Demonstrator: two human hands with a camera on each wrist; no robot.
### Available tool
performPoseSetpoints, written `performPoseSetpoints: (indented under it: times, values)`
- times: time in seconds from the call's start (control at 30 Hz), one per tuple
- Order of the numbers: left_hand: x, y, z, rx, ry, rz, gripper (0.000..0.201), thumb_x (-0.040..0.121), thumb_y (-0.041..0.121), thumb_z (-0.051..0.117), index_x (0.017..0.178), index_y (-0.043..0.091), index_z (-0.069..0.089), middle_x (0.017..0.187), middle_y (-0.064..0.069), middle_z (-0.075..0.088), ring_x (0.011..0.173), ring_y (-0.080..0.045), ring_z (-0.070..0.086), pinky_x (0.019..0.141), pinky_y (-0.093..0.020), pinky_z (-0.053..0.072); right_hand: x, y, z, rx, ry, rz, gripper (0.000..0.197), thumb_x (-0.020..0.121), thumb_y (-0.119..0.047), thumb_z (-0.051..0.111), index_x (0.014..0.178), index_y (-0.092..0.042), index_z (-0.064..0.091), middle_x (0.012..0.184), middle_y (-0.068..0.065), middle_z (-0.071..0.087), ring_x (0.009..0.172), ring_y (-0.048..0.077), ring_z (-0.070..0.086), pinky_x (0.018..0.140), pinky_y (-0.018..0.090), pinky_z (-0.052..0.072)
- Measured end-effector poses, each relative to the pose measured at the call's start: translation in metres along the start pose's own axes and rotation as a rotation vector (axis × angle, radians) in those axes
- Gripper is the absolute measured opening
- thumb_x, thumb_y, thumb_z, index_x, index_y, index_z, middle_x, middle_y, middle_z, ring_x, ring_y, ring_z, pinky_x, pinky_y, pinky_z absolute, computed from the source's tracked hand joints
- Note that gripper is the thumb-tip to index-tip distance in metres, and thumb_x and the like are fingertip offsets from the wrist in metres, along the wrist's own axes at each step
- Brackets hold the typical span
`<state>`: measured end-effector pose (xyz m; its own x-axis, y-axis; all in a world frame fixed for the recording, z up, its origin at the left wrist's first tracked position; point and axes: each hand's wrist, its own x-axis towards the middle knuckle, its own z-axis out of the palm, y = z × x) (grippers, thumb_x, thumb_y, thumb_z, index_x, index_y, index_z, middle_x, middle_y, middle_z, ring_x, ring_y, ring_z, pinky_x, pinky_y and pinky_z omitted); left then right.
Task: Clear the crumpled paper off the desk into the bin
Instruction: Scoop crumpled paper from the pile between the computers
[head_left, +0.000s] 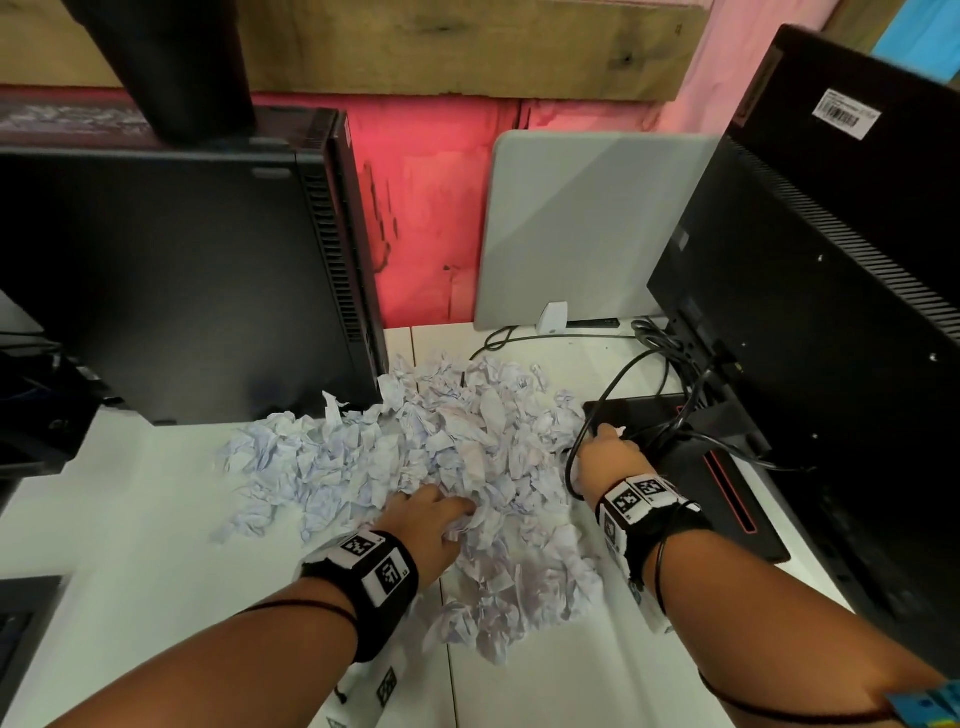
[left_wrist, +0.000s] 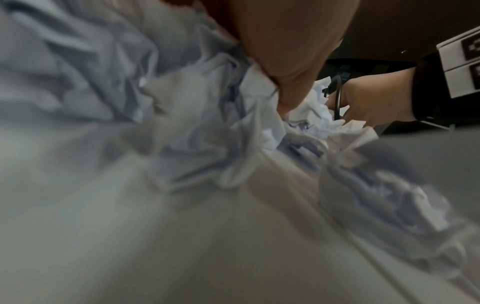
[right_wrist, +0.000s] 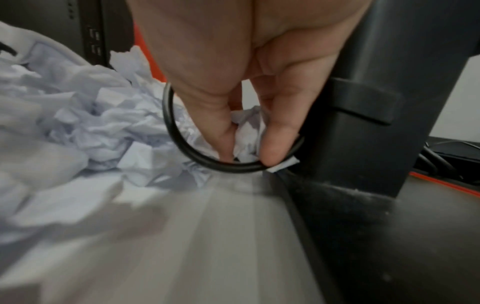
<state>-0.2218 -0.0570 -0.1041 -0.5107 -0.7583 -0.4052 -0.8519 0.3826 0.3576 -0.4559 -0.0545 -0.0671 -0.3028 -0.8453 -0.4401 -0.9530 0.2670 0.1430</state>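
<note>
A big heap of crumpled white paper (head_left: 426, 467) covers the middle of the white desk (head_left: 130, 519). My left hand (head_left: 441, 514) is buried in the near side of the heap, fingers curled into a bunch of paper (left_wrist: 298, 115). At the heap's right edge, my right hand (head_left: 608, 447) reaches down beside the monitor base (head_left: 675, 467). Its thumb and fingers (right_wrist: 272, 144) pinch a crumpled paper ball (right_wrist: 246, 133) behind a loop of black cable (right_wrist: 197, 152). No bin is in view.
A black computer case (head_left: 182, 270) stands at the left of the heap. A black monitor (head_left: 831, 286) with its stand (right_wrist: 363, 102) and tangled cables (head_left: 649, 364) crowds the right. A grey divider panel (head_left: 582, 223) stands behind. A keyboard corner (head_left: 21, 623) sits at the near left.
</note>
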Motion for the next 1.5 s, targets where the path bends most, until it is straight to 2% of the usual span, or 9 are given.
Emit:
performPoseSetpoints:
  times: [0.13,0.23,0.4,0.97,1.1,1.17,1.27,1.37,1.5]
  values:
    - [0.002,-0.005,0.005,0.002,-0.006,0.004,0.045,0.091,0.038,0.043,0.135,0.043,0.036,0.125,0.004,0.044,0.114,-0.028,0.043,0.101,-0.036,0.036,-0.009,-0.006,0.003,-0.022,-0.031,0.01,0.041,0.094,-0.006,0.037,0.134,-0.006,0.045,0.145,0.016,0.021,0.127,0.042,0.033,0.109,0.043,0.033]
    - [0.0,-0.005,0.006,-0.003,0.014,-0.001,0.045,0.092,0.038,0.044,0.136,0.043,0.036,0.124,0.004,0.045,0.112,-0.028,0.043,0.099,-0.034,0.037,-0.015,-0.007,0.008,0.031,0.031,-0.007,0.041,0.091,0.001,0.037,0.13,-0.004,0.049,0.145,0.014,0.02,0.131,0.038,0.025,0.105,0.044,0.037]
    - [-0.004,-0.005,0.005,0.005,0.041,0.01,0.045,0.093,0.036,0.045,0.137,0.04,0.037,0.125,0.003,0.045,0.112,-0.028,0.043,0.099,-0.033,0.036,-0.027,-0.002,0.004,0.094,0.081,-0.08,0.03,0.087,0.002,0.043,0.113,-0.003,0.057,0.131,0.012,0.031,0.119,0.033,0.034,0.095,0.037,0.043]
    - [-0.032,-0.004,-0.01,-0.091,0.12,-0.077,0.048,0.097,0.043,0.036,0.142,0.028,0.033,0.142,-0.004,0.04,0.126,-0.027,0.038,0.106,-0.037,0.033,-0.074,0.013,0.019,0.484,0.18,-0.01,0.035,0.089,-0.002,0.043,0.121,-0.013,0.053,0.126,0.01,0.042,0.103,0.03,0.056,0.087,0.028,0.045]
    - [-0.047,0.004,-0.023,-0.091,0.18,-0.019,0.077,0.073,0.072,0.018,0.123,0.024,0.051,0.121,0.002,0.054,0.104,-0.019,0.039,0.093,-0.029,0.029,-0.085,0.016,0.021,0.461,0.161,0.008,0.021,0.091,-0.02,0.047,0.09,-0.008,0.064,0.1,0.01,0.061,0.094,0.027,0.059,0.074,0.025,0.045]
    - [-0.053,0.011,-0.027,-0.048,0.175,-0.009,0.06,0.085,0.068,0.03,0.112,0.021,0.056,0.109,0.003,0.055,0.095,-0.016,0.036,0.086,-0.027,0.026,-0.091,0.016,0.026,0.469,0.106,0.028,0.028,0.087,-0.038,0.055,0.07,-0.016,0.053,0.08,0.002,0.056,0.082,0.021,0.056,0.067,0.024,0.041]
    - [-0.057,0.017,-0.028,0.013,0.148,-0.029,0.049,0.09,0.061,0.036,0.102,0.021,0.06,0.099,0.004,0.055,0.101,-0.02,0.043,0.09,-0.031,0.035,-0.093,0.012,0.041,0.423,-0.031,0.017,0.047,0.072,-0.062,0.066,0.089,-0.02,0.054,0.091,-0.002,0.057,0.088,0.016,0.056,0.071,0.025,0.045]
    - [-0.059,0.019,-0.023,0.034,0.102,-0.041,0.051,0.091,0.059,0.037,0.098,0.017,0.066,0.104,0.001,0.063,0.104,-0.02,0.052,0.092,-0.033,0.042,-0.095,0.007,0.056,0.429,-0.133,0.0,0.065,0.073,-0.058,0.069,0.122,-0.019,0.052,0.12,0.001,0.059,0.108,0.019,0.057,0.088,0.029,0.049]
    - [-0.063,0.026,-0.015,-0.052,0.062,-0.05,0.041,0.089,0.051,0.049,0.102,0.016,0.065,0.105,0.001,0.061,0.101,-0.018,0.057,0.086,-0.027,0.045,-0.094,0.002,0.06,0.374,-0.129,-0.046,0.049,0.085,-0.051,0.059,0.12,-0.016,0.055,0.117,0.005,0.056,0.109,0.021,0.056,0.085,0.028,0.047]
